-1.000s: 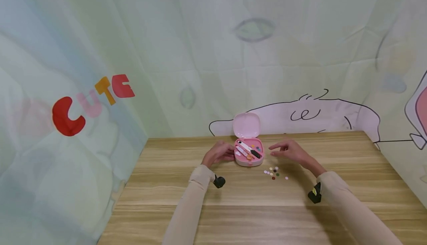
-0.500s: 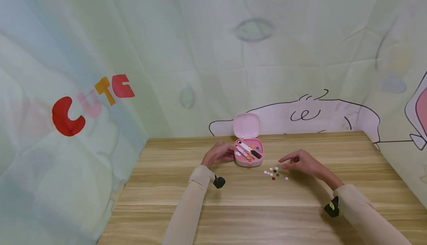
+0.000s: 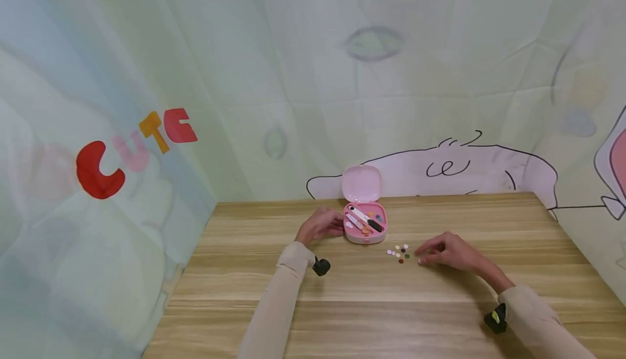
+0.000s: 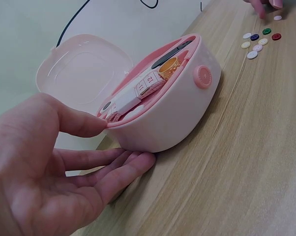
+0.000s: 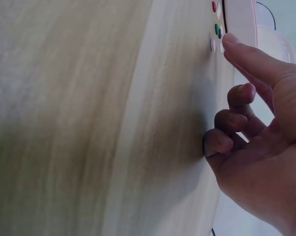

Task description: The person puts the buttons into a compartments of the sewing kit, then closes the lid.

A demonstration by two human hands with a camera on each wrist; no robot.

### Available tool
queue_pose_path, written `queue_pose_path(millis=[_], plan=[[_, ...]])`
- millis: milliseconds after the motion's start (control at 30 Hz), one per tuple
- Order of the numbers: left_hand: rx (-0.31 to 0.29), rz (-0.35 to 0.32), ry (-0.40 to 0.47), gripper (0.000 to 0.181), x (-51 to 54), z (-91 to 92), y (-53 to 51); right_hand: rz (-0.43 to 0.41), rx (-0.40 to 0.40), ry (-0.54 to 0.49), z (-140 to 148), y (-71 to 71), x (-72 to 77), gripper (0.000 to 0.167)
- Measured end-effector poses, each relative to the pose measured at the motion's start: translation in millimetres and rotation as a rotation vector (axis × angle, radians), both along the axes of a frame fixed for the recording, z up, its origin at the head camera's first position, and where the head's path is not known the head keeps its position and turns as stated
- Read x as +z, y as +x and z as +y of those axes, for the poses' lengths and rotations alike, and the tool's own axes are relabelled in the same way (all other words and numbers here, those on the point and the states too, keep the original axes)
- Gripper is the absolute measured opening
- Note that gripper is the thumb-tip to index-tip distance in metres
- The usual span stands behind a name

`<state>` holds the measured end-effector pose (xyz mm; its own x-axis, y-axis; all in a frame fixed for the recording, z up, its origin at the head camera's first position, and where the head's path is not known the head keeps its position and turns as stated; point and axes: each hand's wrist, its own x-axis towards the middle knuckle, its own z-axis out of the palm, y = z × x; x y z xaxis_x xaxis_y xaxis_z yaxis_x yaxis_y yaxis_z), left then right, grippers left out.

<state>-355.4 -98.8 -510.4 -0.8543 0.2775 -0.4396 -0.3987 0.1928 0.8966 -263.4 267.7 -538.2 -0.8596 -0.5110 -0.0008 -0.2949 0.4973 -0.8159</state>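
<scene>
A pink box [image 3: 365, 240] stands with its lid raised, holding a dark-handled tool, a measuring tape and small items. My left hand [image 3: 321, 225] grips its left side; the left wrist view shows the thumb on the rim of the box [image 4: 172, 123] and the fingers against its lower side. Several small buttons [image 3: 401, 261] lie on the table to the right of the box. My right hand [image 3: 452, 251] hovers low beside them, holding nothing visible, thumb and index finger extended near a lone pale pink button [image 4: 278, 18]; its other fingers bend inward [image 5: 239, 120].
The wooden table [image 3: 371, 321] runs up to a printed cloth backdrop [image 3: 293, 76] behind it and on the left. Behind the box, the raised lid [image 3: 362, 183] stands close to the cloth.
My right hand has moved from beside the box toward me and to the right, down to the lone button. My left hand and the box have stayed in place.
</scene>
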Motion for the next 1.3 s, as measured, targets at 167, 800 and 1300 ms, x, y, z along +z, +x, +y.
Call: queue_pose_path(millis=[167, 800, 1300], plan=[[0.004, -0.002, 0.0, 0.024, 0.2, -0.2, 0.0, 0.035, 0.02, 0.015, -0.5, 0.3, -4.7, 0.014], [-0.004, 0.005, -0.002, 0.024, 0.7, -0.7, 0.1, 0.069, 0.002, -0.002, -7.1, 1.9, -4.3, 0.006], [-0.002, 0.001, -0.004, 0.024, 0.4, -1.2, -0.3, 0.073, 0.001, 0.055, -12.7, -9.5, 2.1, 0.005]])
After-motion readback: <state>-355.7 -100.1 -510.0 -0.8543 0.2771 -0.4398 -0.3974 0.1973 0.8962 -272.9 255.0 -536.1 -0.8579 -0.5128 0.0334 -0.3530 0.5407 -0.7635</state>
